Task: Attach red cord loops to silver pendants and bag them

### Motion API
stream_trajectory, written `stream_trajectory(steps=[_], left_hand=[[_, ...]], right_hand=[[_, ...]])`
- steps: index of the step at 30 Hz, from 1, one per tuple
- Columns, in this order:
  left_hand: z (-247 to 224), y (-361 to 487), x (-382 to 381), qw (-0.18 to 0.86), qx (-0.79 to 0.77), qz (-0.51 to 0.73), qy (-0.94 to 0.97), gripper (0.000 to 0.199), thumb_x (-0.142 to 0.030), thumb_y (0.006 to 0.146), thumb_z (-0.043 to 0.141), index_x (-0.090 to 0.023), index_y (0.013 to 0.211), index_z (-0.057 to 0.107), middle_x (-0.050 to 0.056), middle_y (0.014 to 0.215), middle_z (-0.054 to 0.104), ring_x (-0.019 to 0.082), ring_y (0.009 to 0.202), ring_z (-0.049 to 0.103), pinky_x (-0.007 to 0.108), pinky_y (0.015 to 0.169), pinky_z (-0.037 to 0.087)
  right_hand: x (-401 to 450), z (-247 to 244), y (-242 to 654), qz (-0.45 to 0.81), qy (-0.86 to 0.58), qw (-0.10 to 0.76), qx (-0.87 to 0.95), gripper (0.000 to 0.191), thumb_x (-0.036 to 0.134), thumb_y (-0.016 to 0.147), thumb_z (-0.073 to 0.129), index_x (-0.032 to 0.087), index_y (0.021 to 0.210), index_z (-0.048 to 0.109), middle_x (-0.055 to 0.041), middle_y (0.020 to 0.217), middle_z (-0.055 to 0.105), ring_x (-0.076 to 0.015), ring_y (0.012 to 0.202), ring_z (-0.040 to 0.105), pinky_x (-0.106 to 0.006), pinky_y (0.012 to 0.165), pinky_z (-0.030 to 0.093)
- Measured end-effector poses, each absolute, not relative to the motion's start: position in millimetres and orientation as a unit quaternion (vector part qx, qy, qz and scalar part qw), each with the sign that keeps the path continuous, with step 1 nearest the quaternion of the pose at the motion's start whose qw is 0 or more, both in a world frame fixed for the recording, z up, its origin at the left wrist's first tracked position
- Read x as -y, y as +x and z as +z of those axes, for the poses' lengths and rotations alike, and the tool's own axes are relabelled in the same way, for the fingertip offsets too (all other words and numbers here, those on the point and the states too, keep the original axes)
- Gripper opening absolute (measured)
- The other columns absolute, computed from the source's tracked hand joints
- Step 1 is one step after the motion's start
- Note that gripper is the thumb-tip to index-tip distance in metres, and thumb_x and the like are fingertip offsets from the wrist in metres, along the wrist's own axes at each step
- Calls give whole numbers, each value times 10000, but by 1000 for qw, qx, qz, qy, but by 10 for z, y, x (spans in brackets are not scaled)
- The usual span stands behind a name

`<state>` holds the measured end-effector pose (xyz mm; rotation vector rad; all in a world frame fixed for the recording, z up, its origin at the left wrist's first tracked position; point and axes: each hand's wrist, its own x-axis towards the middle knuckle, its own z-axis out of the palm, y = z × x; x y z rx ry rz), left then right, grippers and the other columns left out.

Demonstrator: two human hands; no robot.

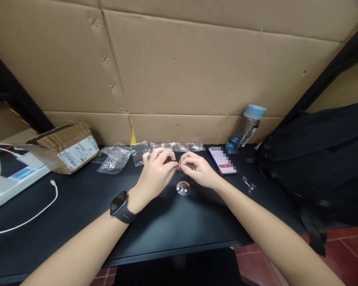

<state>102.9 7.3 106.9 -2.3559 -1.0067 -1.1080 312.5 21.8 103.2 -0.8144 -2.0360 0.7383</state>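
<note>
My left hand (159,167), with a dark smartwatch on its wrist, and my right hand (197,169) meet over the black table. Between their fingertips both pinch a small thin piece (179,165), seen edge-on and partly covered by the fingers; its kind is unclear. Just below them a round, shiny metal disc (183,188) with a raised, reddish middle lies on the tabletop. Something red shows behind my left fingers, mostly hidden. Beyond the hands, several clear plastic packets (184,147) with shiny round contents lie in a row.
Crumpled clear bags (115,158) and an open cardboard box (74,153) sit left, near a white cable (32,218). On the right are a phone (222,161), a water bottle (244,127), a keychain (250,187) and a black backpack (322,159). Cardboard (197,71) walls the back.
</note>
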Motion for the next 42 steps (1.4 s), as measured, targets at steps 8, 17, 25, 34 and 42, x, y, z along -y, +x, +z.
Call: stream_trajectory(steps=[8, 17, 25, 34, 42], left_hand=[[1134, 1008, -70, 140, 387, -390, -824, 147, -254, 974, 590, -247, 1038, 722, 73, 1107, 701, 270, 1144, 567, 445, 886, 331], [1162, 1010, -23, 81, 373, -311, -870, 263, -352, 910, 626, -252, 1142, 698, 102, 1274, 643, 326, 1231, 493, 490, 953, 364], [1029, 992, -62, 44, 368, -249, -895, 194, -374, 961, 583, -265, 1011, 736, 75, 1266, 639, 310, 1213, 470, 497, 952, 361], [966, 998, -143, 14, 373, -258, -891, 92, -306, 936, 661, -269, 916, 744, 35, 1131, 680, 264, 1144, 504, 427, 871, 340], [908, 969, -162, 33, 374, -207, -903, 112, -237, 882, 640, -193, 783, 670, 59, 997, 684, 267, 1077, 531, 426, 862, 334]], right_hand=[[-270, 990, 3126, 355, -338, 430, 758, 151, 186, 844, 629, 174, 699, 670, -41, 979, 541, -148, 833, 582, -289, 737, 505], [-248, 1053, 3147, 333, -344, 397, 783, 125, 179, 836, 644, 165, 715, 672, -44, 1004, 537, -153, 851, 599, -319, 805, 501], [-227, 1071, 3156, 311, -352, 371, 801, 103, 163, 819, 641, 166, 721, 675, -48, 1046, 549, -145, 834, 580, -294, 761, 497], [-216, 1070, 3168, 212, -356, 323, 851, 113, 126, 847, 617, 167, 788, 705, -50, 1005, 590, -158, 881, 603, -300, 850, 482], [-192, 1192, 3321, 204, -299, 126, 924, 230, 265, 774, 808, 204, 988, 750, 3, 829, 652, -139, 726, 596, -246, 701, 452]])
